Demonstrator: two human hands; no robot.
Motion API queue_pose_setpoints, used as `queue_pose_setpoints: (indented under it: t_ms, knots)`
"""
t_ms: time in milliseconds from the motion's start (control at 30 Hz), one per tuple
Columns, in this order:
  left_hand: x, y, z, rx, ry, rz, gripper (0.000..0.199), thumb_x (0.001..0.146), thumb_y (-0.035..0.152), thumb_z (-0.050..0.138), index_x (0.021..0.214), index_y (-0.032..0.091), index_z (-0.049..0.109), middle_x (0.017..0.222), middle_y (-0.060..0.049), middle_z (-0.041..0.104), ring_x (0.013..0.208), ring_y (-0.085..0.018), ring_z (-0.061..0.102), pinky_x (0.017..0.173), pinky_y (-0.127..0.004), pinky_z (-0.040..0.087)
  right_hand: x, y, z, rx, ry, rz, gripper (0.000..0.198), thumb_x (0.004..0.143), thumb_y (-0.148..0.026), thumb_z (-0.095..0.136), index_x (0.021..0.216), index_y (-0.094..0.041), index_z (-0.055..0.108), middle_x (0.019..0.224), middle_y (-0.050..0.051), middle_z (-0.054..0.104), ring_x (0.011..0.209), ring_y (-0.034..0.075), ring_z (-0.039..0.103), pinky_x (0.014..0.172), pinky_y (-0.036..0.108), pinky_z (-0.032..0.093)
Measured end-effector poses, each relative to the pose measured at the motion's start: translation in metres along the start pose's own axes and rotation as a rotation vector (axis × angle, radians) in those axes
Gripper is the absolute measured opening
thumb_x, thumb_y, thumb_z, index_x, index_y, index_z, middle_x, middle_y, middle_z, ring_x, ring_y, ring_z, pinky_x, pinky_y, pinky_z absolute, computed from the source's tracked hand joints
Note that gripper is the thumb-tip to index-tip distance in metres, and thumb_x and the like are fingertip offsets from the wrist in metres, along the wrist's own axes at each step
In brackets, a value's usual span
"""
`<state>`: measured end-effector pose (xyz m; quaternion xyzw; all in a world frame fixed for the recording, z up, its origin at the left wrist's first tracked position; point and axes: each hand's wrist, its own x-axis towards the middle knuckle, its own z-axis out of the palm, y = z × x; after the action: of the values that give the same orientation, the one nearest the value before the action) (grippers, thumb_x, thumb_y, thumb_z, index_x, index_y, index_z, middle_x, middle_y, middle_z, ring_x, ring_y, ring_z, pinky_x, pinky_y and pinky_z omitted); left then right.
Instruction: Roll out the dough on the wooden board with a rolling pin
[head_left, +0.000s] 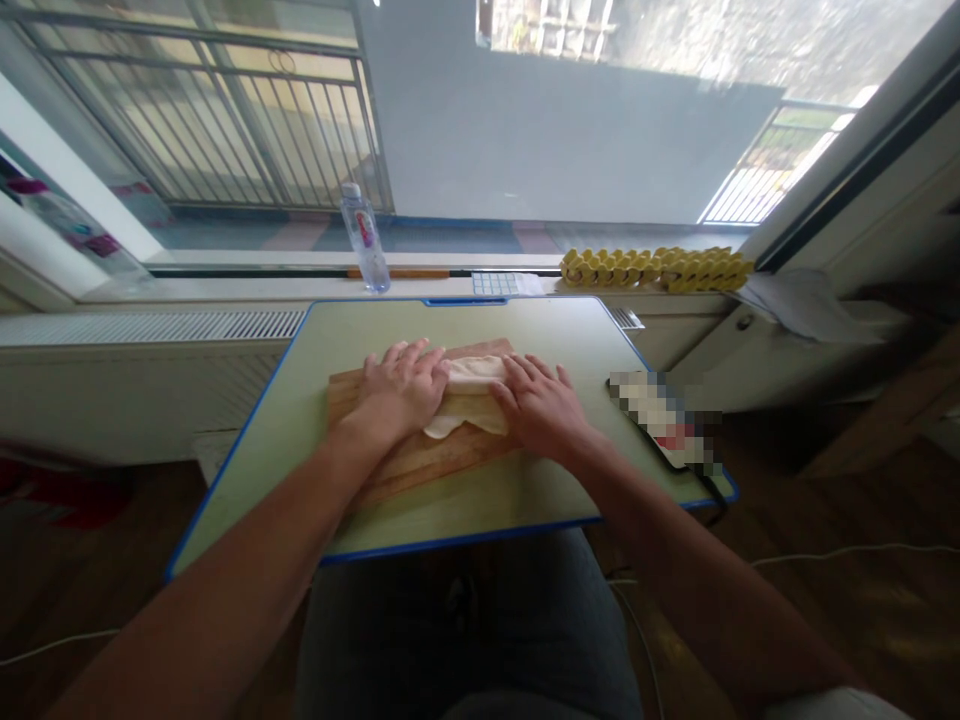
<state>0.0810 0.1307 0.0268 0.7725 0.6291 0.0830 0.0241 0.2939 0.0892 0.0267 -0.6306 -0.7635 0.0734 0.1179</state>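
Note:
A pale dough sheet (pixel 476 374) lies rolled into a cylinder on a wooden cutting board (pixel 405 470), with a loose, uneven flap on the side nearer me. My left hand (pixel 401 385) rests palm down over the roll's left end, fingers stretched forward and slightly apart. Over the right end lies my right hand (pixel 544 400), also palm down with its fingers extended. Both hands touch the roll from above. Whether a rolling pin is inside the dough cannot be made out.
The board sits askew on a small blue-edged table (pixel 277 450). A phone (pixel 652 420) lies at the table's right edge. On the windowsill stand a plastic bottle (pixel 366 240) and a yellow honeycomb-like strip (pixel 656 270). A white cable (pixel 847 550) crosses the floor.

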Motion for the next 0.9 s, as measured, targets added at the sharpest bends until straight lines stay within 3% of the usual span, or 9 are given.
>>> queue_pose_setpoints:
  t_ms: [133,200,367,467,533,767,900]
  knots:
    - [-0.039,-0.001,0.001,-0.009,0.032,0.082,0.065,0.107,0.050,0.022,0.161,0.021,0.045,0.164,-0.008,0.049,0.154,-0.030,0.039,0.127,-0.051,0.026,-0.038,-0.005,-0.001,0.003,0.001,-0.026,0.064,0.110,-0.053,0.030,0.165,-0.022,0.035,0.173,0.008,0.031,0.161,0.030,0.022,0.129,0.059,0.020]
    - [-0.044,-0.003,0.002,-0.012,0.024,0.092,0.065,0.107,0.050,0.022,0.163,0.022,0.041,0.166,-0.007,0.046,0.156,-0.030,0.035,0.128,-0.051,0.025,-0.041,-0.005,0.000,0.005,-0.001,-0.032,0.065,0.109,-0.054,0.030,0.167,-0.022,0.032,0.174,0.008,0.029,0.162,0.030,0.020,0.129,0.058,0.019]
    - [0.006,-0.007,-0.002,-0.050,-0.068,0.009,0.060,0.106,0.053,0.025,0.159,0.034,0.047,0.172,-0.003,0.036,0.159,-0.033,0.030,0.127,-0.062,0.019,0.010,0.001,0.000,-0.005,-0.040,0.016,0.065,0.110,-0.056,0.028,0.163,-0.021,0.040,0.172,0.009,0.033,0.160,0.034,0.023,0.127,0.065,0.020]
    - [0.039,-0.009,-0.004,-0.058,-0.128,-0.034,0.062,0.105,0.055,0.026,0.160,0.034,0.045,0.173,-0.005,0.034,0.159,-0.034,0.030,0.127,-0.062,0.020,0.042,0.001,-0.004,-0.017,-0.057,0.035,0.062,0.110,-0.057,0.021,0.153,-0.025,0.054,0.169,0.008,0.040,0.158,0.037,0.027,0.123,0.070,0.022]
    - [0.045,-0.009,-0.004,-0.055,-0.127,-0.038,0.062,0.105,0.055,0.026,0.160,0.033,0.045,0.173,-0.006,0.034,0.158,-0.034,0.031,0.126,-0.062,0.020,0.048,0.000,-0.005,-0.019,-0.049,0.044,0.061,0.111,-0.056,0.020,0.148,-0.026,0.058,0.168,0.008,0.043,0.156,0.038,0.031,0.122,0.072,0.023]
    - [-0.007,-0.003,0.000,-0.045,-0.028,0.022,0.061,0.107,0.052,0.023,0.160,0.032,0.045,0.172,-0.004,0.036,0.159,-0.032,0.029,0.127,-0.062,0.021,0.001,-0.004,0.001,-0.005,-0.003,0.046,0.068,0.110,-0.057,0.024,0.164,-0.017,0.038,0.171,0.010,0.035,0.159,0.032,0.027,0.127,0.063,0.022]
    - [-0.006,-0.005,-0.007,-0.101,-0.098,0.020,0.061,0.105,0.054,0.031,0.162,0.033,0.041,0.172,-0.004,0.034,0.160,-0.032,0.029,0.127,-0.064,0.019,0.003,0.001,-0.006,0.005,-0.047,0.045,0.073,0.108,-0.066,0.020,0.160,-0.022,0.045,0.169,0.010,0.039,0.160,0.033,0.026,0.127,0.066,0.016]
